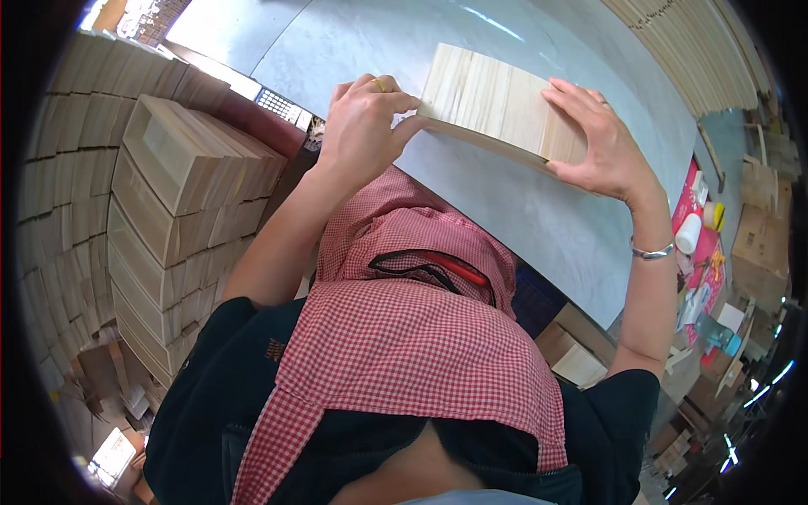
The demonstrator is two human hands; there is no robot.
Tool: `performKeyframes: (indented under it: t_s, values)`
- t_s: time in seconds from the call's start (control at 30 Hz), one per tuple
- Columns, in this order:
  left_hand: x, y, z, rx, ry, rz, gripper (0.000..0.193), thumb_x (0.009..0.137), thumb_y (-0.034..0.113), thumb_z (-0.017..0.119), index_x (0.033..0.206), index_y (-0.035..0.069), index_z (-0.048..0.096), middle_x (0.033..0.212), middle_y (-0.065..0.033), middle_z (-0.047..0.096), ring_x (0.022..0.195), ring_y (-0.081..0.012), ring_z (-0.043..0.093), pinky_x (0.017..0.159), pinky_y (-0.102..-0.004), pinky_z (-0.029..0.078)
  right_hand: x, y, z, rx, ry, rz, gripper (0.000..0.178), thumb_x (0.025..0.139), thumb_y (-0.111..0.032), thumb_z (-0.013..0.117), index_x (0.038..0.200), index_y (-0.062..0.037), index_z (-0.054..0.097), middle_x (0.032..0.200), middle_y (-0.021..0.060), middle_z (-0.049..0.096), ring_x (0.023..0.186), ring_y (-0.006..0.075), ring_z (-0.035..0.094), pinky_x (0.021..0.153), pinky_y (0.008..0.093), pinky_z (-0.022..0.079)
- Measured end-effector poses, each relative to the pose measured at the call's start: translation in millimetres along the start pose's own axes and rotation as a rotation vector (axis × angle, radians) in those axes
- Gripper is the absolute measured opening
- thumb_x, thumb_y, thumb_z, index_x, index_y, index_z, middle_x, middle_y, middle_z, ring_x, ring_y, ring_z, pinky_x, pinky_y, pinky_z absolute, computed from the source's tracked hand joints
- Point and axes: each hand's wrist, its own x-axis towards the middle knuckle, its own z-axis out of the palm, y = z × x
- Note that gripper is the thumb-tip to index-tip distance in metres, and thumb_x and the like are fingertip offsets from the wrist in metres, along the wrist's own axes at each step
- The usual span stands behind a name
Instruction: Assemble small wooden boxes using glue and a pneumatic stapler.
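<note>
A pale wooden block (484,91), striped as if made of several strips side by side, rests on or just above the grey-white tabletop (581,252). Its underside and far end are out of sight. At its left near corner, my left hand (366,122) pinches the edge between thumb and fingertips. My right hand (602,139) spans the right end, with fingers on the far edge and thumb on the near edge. A ring shows on my left hand and a metal bangle (651,250) circles my right wrist.
Tall stacks of wooden frames or trays (160,202) rise left of the table. More pale wooden strips (690,55) stand at the far right. A white bottle (688,234) and a blue-capped clear bottle (717,334) sit to the right. My red checked apron (421,345) meets the table's near edge.
</note>
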Motion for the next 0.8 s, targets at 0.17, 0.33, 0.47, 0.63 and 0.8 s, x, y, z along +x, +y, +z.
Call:
performKeyframes:
  t_s: [0.17,0.33,0.47,0.63,0.8]
  values:
    - [1,-2,0,0.035,0.017,0.068,0.023,0.084,0.019,0.079,0.098,0.001,0.078,0.089,-0.0074,0.066,0.084,-0.0209,0.059,0.099,-0.0382,0.043,-4,4,4,-0.078,0.010,-0.025,0.079,0.062,-0.015,0.077,0.138,-0.0087,0.055,0.146,0.0075,0.054,0.129,0.0294,0.053,0.112,0.0407,0.042]
    - [3,0,-2,0.024,-0.013,0.052,0.022,0.084,0.016,0.078,0.097,-0.001,0.077,0.089,-0.0076,0.066,0.084,-0.0210,0.060,0.097,-0.0384,0.043,-2,-3,8,-0.058,0.016,0.002,0.081,0.062,-0.017,0.078,0.139,-0.0093,0.052,0.145,0.0078,0.054,0.127,0.0290,0.054,0.113,0.0398,0.041]
    - [2,5,-2,0.042,-0.041,0.025,0.019,0.084,0.016,0.077,0.096,0.002,0.078,0.090,-0.0068,0.067,0.085,-0.0207,0.058,0.092,-0.0369,0.044,-1,5,21,-0.070,0.160,-0.075,0.067,0.064,-0.015,0.076,0.127,-0.0070,0.054,0.132,0.0073,0.058,0.113,0.0292,0.059,0.104,0.0389,0.047]
    - [3,8,-3,0.031,-0.034,0.051,0.017,0.083,0.015,0.077,0.095,0.002,0.077,0.091,-0.0063,0.067,0.087,-0.0210,0.058,0.090,-0.0367,0.044,-34,14,9,-0.119,0.477,-0.034,0.052,0.073,-0.014,0.075,0.122,-0.0059,0.059,0.127,0.0084,0.061,0.104,0.0282,0.062,0.092,0.0354,0.051]
    - [4,9,-3,0.064,-0.023,0.059,0.017,0.084,0.014,0.076,0.094,0.000,0.076,0.092,-0.0075,0.067,0.092,-0.0221,0.059,0.090,-0.0367,0.043,-115,19,14,0.036,0.618,0.399,0.021,0.084,-0.002,0.070,0.104,-0.0023,0.068,0.094,0.0049,0.065,0.074,0.0180,0.057,0.069,0.0280,0.048]
